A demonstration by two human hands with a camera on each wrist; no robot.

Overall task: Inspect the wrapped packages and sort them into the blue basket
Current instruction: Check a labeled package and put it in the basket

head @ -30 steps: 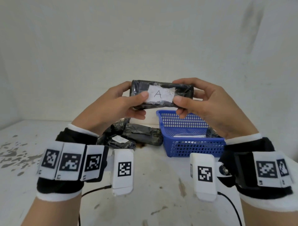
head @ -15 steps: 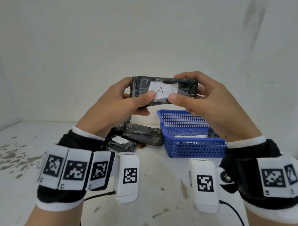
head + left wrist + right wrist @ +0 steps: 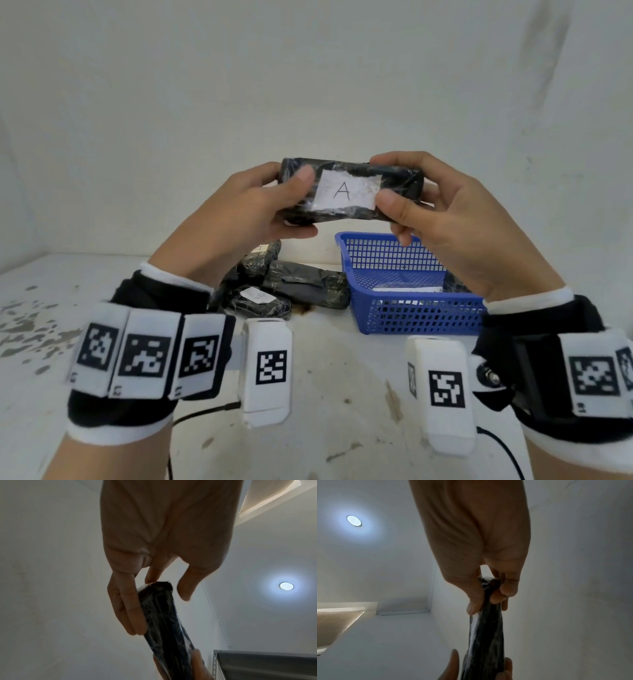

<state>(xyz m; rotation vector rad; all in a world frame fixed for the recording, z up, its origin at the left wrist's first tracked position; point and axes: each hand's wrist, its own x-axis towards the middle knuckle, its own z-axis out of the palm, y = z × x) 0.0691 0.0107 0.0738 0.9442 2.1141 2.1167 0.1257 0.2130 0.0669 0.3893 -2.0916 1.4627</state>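
Gripping either end, both hands' fingers round level black package, label facing viewer.

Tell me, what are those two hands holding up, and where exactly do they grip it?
A black wrapped package with a white label marked "A". The left hand pinches its left end, the right hand its right end, thumbs on the labelled face.

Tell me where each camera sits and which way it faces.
Head: looks forward and down at the package, basket, both hands.
Left wrist: looks up along the left hand to the ceiling light.
Right wrist: looks up along the right hand.
All three share the package.
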